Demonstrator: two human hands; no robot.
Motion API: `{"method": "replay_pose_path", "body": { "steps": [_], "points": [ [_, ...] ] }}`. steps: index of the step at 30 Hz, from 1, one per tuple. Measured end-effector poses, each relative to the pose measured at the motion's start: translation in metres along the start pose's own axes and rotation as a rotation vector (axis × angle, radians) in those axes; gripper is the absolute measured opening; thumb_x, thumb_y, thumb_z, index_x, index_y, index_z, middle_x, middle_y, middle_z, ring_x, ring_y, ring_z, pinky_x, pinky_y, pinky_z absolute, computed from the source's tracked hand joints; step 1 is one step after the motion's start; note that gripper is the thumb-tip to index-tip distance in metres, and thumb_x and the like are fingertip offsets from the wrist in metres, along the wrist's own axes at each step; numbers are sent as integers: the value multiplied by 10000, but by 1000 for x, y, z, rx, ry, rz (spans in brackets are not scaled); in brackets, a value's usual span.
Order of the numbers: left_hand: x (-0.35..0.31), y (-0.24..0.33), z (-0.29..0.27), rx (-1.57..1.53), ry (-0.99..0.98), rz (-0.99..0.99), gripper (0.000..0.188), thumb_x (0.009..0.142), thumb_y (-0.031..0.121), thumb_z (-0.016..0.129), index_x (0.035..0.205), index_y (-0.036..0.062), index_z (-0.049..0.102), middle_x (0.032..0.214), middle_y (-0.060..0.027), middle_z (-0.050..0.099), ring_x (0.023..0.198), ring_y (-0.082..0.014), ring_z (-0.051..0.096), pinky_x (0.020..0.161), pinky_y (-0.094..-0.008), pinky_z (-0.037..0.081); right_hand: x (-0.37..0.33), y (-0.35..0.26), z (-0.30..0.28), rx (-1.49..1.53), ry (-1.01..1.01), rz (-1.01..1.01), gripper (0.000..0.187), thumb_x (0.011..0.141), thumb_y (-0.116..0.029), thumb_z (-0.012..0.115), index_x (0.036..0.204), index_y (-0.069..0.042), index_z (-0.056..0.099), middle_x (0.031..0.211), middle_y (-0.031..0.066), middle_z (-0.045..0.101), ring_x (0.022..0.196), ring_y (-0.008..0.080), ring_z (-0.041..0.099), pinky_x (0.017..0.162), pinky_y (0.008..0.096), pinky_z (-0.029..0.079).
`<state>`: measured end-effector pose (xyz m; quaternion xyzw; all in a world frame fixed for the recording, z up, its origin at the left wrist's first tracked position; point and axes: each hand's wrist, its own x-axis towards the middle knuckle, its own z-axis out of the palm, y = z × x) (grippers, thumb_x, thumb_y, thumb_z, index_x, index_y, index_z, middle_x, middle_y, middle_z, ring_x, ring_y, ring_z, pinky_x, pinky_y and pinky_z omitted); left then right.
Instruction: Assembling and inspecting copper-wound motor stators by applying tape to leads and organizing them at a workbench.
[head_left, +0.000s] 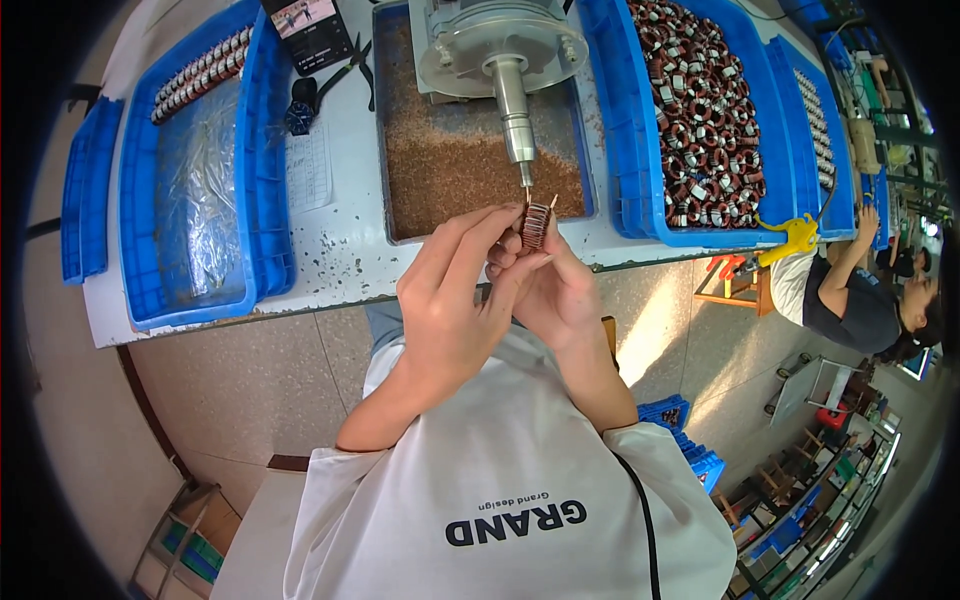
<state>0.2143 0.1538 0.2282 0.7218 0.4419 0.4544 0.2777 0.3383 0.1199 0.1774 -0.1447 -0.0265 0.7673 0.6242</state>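
A small copper-wound toroid coil (535, 228) is pinched between the fingers of my left hand (445, 268) and my right hand (557, 295). It is held up at the front of the bench, with two wire leads pointing away from me. The left lead meets the narrow tip of a metal spindle (515, 125) on a machine with a clear round guard (450, 65); whether it sits inside the tip I cannot tell. My right thumb presses the coil's near right side. Several fingers of the right hand are hidden behind the left.
Under the spindle, a tray (388, 190) holds copper-brown debris. A blue bin (635, 190) of many coils stands right; another blue bin (135, 235) with coil rows and plastic film stands left. Cutting pliers (358, 68) and a watch (299, 115) lie between. A person (865, 300) sits far right.
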Motion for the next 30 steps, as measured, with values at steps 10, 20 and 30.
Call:
{"method": "replay_pose_path", "body": {
  "steps": [10, 20, 30],
  "points": [
    [-3, -5, 6, -2, 57, 31, 413, 739, -23, 844, 1131, -12, 714, 1107, -114, 750, 811, -187, 689, 698, -269, 547, 7, 3, 0, -46, -106, -89, 287, 1113, -253, 468, 1242, -30, 593, 1041, 97, 683, 948, 166, 642, 890, 318, 531],
    [0, -4, 6, 35, 90, 49, 423, 745, -38, 837, 1144, -15, 700, 1066, -97, 737, 778, -174, 667, 685, -266, 541, 15, 0, -1, -41, -74, -84, 297, 1115, -247, 459, 1243, -16, 595, 1028, 93, 678, 925, 156, 631, 888, 315, 527],
    [-3, -3, 2, -3, 52, 24, 440, 750, -41, 834, 1165, -1, 693, 1057, -93, 726, 777, -168, 657, 688, -265, 539, 12, -2, -9, -71, -84, -43, 356, 1123, -320, 438, 1246, -39, 620, 1032, 84, 634, 946, 186, 565, 906, 334, 460]
  ]
}}
